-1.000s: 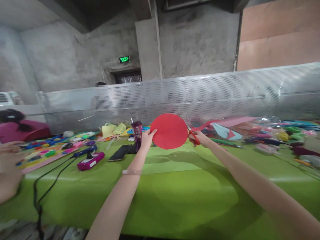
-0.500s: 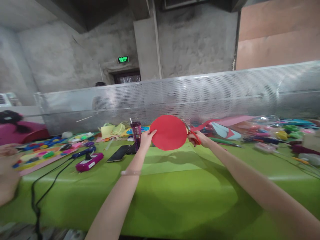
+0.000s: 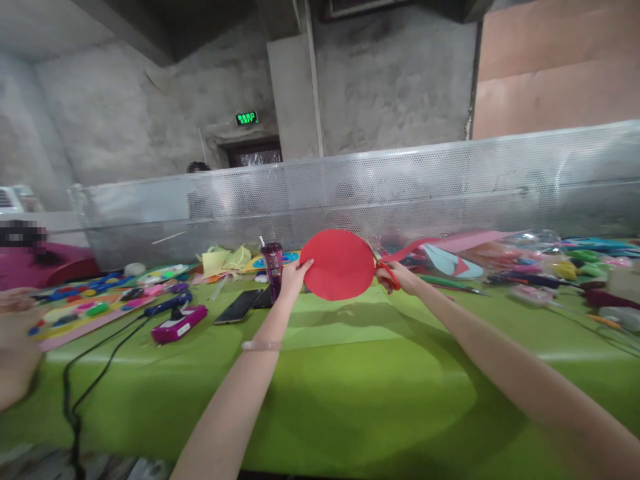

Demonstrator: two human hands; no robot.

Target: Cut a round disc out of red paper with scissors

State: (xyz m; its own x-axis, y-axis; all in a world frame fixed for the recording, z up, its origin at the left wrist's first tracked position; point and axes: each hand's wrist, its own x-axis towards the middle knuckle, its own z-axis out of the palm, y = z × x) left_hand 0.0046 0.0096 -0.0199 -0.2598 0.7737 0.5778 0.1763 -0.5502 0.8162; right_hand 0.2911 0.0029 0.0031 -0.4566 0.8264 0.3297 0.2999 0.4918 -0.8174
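rough grey concrete walls point(image 3: 125, 113) fill the back of the room, with a square concrete pillar point(image 3: 295, 93) rising near the middle. a green exit sign point(image 3: 248, 119) glows above a dark doorway point(image 3: 255, 153). off to the right, a reddish-brown panel point(image 3: 555, 67) takes over the wall. in front of all that, a long perforated metal screen point(image 3: 450, 193) runs the whole width along the far edge of the surface point(image 3: 350, 400), which is covered in bright lime green. the ceiling point(image 3: 200, 20) overhead is dark, and the light is soft and even.
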